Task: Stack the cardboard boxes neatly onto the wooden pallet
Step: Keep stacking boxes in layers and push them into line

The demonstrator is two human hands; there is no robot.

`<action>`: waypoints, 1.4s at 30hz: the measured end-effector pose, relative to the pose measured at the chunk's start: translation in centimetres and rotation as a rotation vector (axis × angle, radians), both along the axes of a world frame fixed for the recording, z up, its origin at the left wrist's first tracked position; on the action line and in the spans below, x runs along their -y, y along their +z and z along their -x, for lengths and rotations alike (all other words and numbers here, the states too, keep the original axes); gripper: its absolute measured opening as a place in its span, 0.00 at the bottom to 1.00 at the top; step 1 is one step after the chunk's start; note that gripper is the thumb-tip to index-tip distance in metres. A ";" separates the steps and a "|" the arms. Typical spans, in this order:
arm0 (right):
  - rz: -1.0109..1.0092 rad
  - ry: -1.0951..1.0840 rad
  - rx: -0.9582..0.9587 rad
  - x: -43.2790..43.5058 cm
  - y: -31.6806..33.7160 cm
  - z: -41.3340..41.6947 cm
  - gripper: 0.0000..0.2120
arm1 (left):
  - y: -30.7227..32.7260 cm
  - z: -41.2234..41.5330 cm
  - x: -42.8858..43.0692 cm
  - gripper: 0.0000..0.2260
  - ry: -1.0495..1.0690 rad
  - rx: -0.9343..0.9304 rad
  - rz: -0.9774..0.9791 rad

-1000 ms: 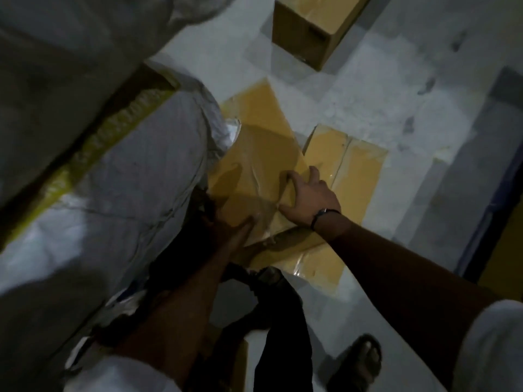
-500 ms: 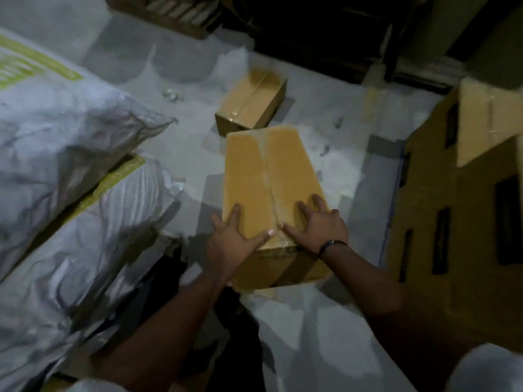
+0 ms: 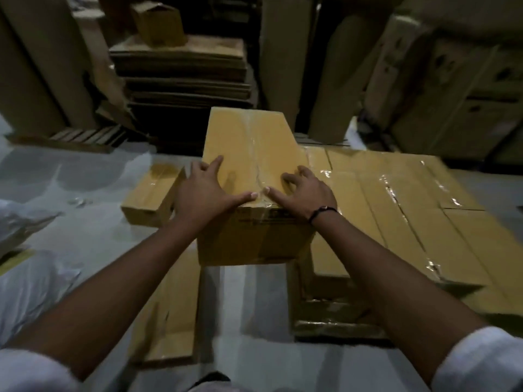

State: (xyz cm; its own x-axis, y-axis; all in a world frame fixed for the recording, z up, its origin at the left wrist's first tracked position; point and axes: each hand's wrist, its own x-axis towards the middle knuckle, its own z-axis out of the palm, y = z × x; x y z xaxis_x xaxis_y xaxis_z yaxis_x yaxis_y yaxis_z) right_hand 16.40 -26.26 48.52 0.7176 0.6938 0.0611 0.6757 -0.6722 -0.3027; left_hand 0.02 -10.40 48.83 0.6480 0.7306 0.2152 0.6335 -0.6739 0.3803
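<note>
A taped cardboard box (image 3: 249, 154) is held up in the air in front of me. My left hand (image 3: 203, 193) grips its near left top corner, and my right hand (image 3: 305, 190), with a dark wristband, grips its near right top corner. To the right lies a layer of taped cardboard boxes (image 3: 396, 216) packed side by side, with a second layer under them. The pallet beneath them is hidden. Another box (image 3: 150, 199) sits on the floor to the left, and one more (image 3: 167, 312) lies on the floor under my left arm.
Stacks of flattened cardboard (image 3: 181, 69) and tall upright cartons (image 3: 458, 80) line the back. A wooden pallet (image 3: 82, 138) lies on the floor at the far left. White sacks (image 3: 25, 264) sit at the left edge. Grey floor (image 3: 249, 301) shows below the held box.
The box has come up off the floor in both hands. My view has swung from the sacks toward the layer of boxes on the right.
</note>
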 end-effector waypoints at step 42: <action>-0.103 -0.284 -0.250 27.6 -6.7 -39.8 0.34 | -3.2 -45.9 27.2 0.41 -0.023 -0.116 0.162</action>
